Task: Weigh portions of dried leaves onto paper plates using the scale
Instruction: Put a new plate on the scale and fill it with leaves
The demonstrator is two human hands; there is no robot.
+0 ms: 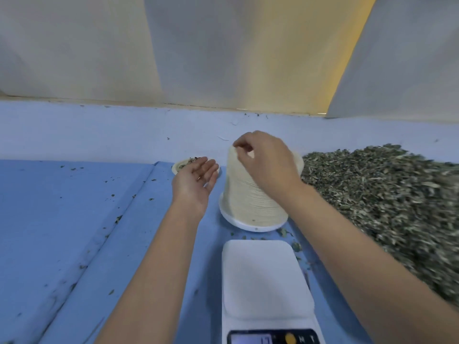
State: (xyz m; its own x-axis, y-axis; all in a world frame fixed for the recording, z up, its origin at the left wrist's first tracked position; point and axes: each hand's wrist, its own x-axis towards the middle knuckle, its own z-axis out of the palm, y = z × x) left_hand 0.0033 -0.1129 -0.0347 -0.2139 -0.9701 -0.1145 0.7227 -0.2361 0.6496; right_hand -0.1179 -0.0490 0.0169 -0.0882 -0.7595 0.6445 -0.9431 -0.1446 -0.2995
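A tall cream-coloured stack of thin paper plates (253,192) is seen standing on a white round base (250,225) on the blue table covering (74,219), just beyond the white rectangular digital kitchen scale (267,281), whose platform is bare. The right hand (265,160) is laid over the top of the stack, thumb and forefinger pinched at its upper left rim, apparently on the edge of the topmost plate. The left hand (196,180) is held slack and palm-up beside the stack, nothing being grasped; behind its fingertips a small paper plate carrying a few leaves (185,165) is partly hidden. A large heap of grey-green dried leaves (387,202) is piled to the right, touching or nearly touching the stack.

A single plate is judged very light, thin and bendable, and likely to cling to the one beneath, so it is best taken by the rim alone and peeled upward, the stack being steadied if needed. The leaves are judged brittle, loose and easily scattered, best gathered in small pinches or handfuls
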